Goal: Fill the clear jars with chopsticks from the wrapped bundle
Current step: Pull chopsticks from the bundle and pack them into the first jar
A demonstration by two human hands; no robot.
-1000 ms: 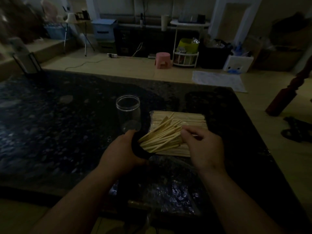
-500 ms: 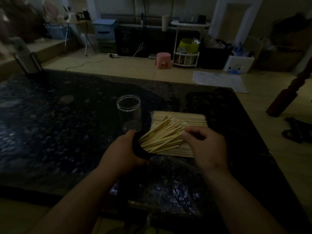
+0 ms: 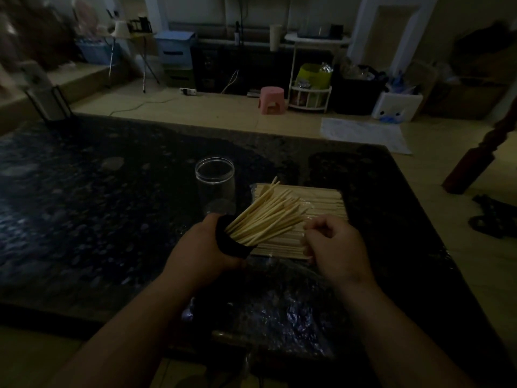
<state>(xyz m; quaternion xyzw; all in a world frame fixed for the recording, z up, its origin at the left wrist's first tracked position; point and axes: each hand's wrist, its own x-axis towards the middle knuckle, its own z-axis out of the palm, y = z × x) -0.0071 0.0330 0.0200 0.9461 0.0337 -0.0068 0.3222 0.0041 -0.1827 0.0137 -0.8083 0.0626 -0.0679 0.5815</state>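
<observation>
My left hand (image 3: 195, 247) grips a jar (image 3: 230, 243) tilted to the right; it looks dark in this dim light. A fan of pale chopsticks (image 3: 268, 217) sticks out of its mouth. Behind it, an empty clear jar (image 3: 214, 186) stands upright on the dark speckled table (image 3: 84, 205). The wrapped bundle of chopsticks (image 3: 321, 197) lies flat to the jar's right, its plastic opened. My right hand (image 3: 335, 245) sits at the bundle's near right end, fingers curled and pinching at chopsticks there.
Crumpled clear plastic wrap (image 3: 279, 303) lies on the table between my forearms. The table's right edge (image 3: 414, 208) drops to the floor. A pink stool (image 3: 272, 99), a white rack (image 3: 310, 93) and boxes stand far off beyond the table.
My right hand has left the chopsticks in the held jar and dropped down to the bundle's near end. The jar in my left hand has tipped slightly more upright.
</observation>
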